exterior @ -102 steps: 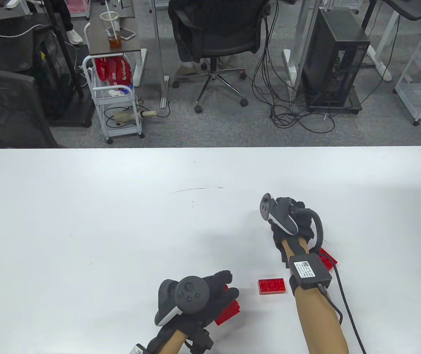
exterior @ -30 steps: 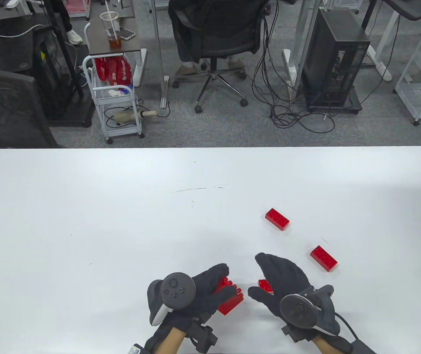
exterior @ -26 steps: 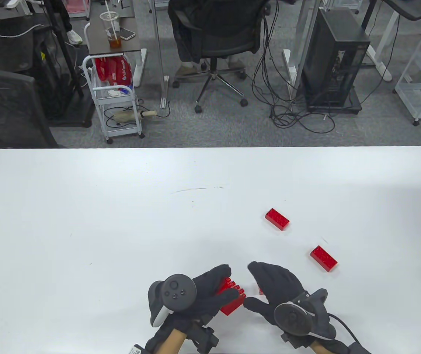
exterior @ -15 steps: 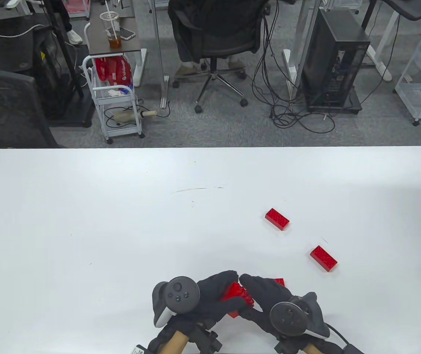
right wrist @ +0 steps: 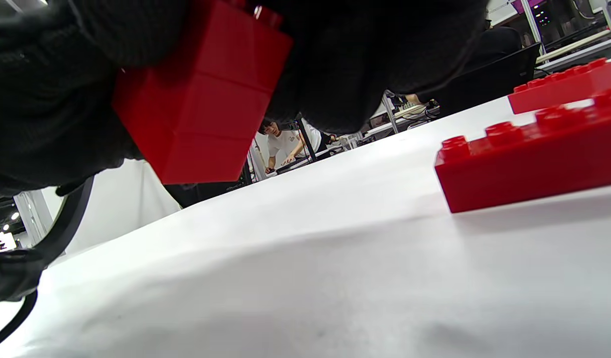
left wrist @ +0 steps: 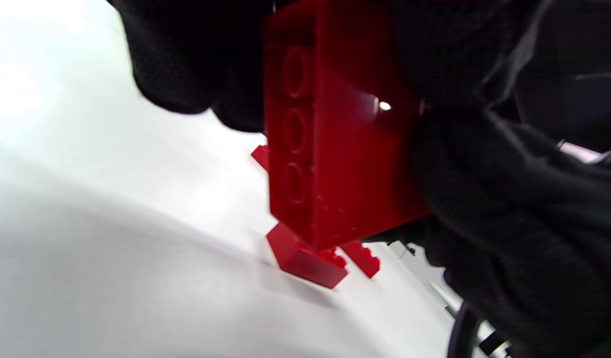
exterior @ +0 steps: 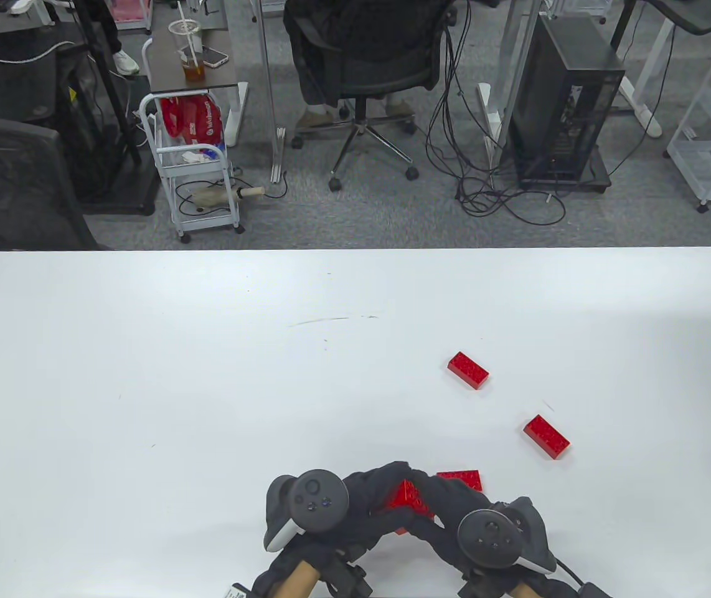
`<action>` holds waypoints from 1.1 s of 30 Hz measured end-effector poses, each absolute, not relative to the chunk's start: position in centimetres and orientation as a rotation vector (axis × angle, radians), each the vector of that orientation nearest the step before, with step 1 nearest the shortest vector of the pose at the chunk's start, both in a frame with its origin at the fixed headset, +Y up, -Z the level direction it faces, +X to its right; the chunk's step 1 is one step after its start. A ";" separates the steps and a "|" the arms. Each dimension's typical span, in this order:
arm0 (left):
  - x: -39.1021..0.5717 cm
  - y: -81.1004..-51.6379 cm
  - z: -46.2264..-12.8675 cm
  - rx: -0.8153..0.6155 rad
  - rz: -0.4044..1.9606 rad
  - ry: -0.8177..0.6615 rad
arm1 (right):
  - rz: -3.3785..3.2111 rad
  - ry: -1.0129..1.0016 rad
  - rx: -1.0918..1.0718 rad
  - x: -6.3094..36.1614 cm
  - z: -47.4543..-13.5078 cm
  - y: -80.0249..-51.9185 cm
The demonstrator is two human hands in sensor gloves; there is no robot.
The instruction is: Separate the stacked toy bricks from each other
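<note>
Both hands — left hand (exterior: 355,507) and right hand (exterior: 455,511) — with fingers wrapped tight on the stack (exterior: 410,498), held just above the surface (exterior: 206,374): best to grip only the top brick and peel slowly, not yank.

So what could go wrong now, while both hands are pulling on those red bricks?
The left hand and right hand both grip the brick stack above the table. If it pops apart suddenly, a piece could slip out and bounce off the near edge. The loose brick lies right beside the right hand, so a jerk might knock it. Gloves hide most of the stack, so fingers may be squeezing the seam shut.
</note>
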State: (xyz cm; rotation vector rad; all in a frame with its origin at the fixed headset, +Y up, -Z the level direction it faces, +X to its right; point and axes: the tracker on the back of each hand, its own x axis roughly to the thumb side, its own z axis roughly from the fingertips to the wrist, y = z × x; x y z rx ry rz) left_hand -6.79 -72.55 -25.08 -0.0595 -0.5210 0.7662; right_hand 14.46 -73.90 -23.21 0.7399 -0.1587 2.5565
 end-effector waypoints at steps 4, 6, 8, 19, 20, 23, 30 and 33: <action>-6.4 -72.8 -25.0 -0.083 0.751 -0.533 | 2.551 -0.108 0.729 14.4 -23.3 -74.0; -6.3 -72.7 -24.9 -0.077 0.712 -0.528 | 2.558 -0.095 0.733 14.4 -23.3 -74.2; -6.1 -72.7 -24.7 -0.081 0.669 -0.525 | 2.566 -0.081 0.734 14.3 -23.3 -74.3; -5.8 -72.4 -24.2 -0.020 0.608 -0.525 | 2.575 -0.085 0.749 13.8 -22.8 -74.2; -5.7 -72.4 -24.1 -0.019 0.597 -0.525 | 2.580 -0.081 0.754 13.8 -22.8 -74.2; -5.5 -72.4 -24.0 -0.018 0.573 -0.524 | 2.586 -0.068 0.758 13.8 -22.7 -74.2; -5.3 -72.4 -23.9 -0.014 0.547 -0.519 | 2.591 -0.061 0.764 13.7 -22.7 -74.2; -5.2 -72.5 -23.9 -0.016 0.534 -0.519 | 2.598 -0.062 0.767 13.7 -22.7 -74.2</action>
